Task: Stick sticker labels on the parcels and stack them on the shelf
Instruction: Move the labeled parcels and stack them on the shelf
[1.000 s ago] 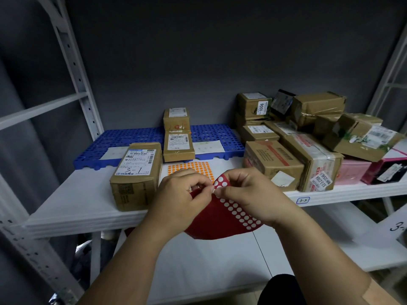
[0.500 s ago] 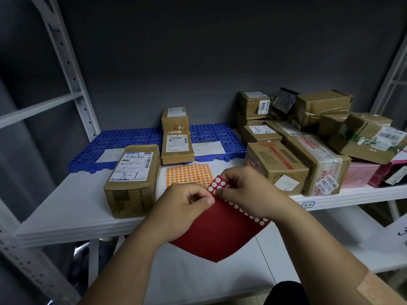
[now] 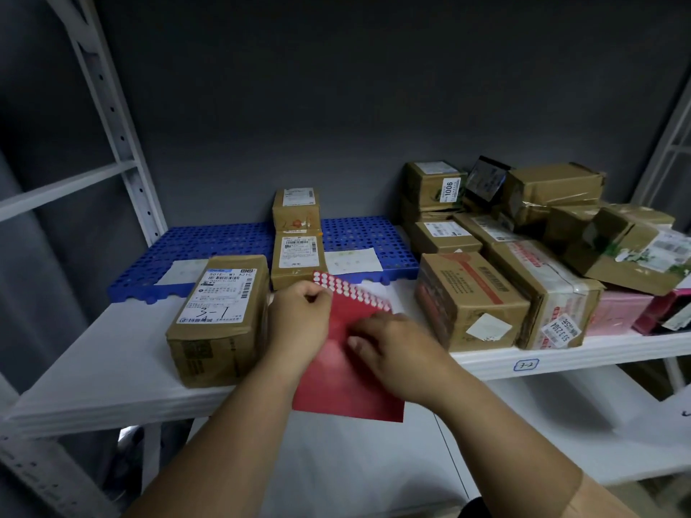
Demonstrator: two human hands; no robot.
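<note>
shelf point(image 3: 112, 372): marked parcel point(image 3: 218, 315) left | parcel heap point(image 3: 523, 256) right | sticker sheet point(image 3: 351, 368) between, probably overhanging front edge
</note>
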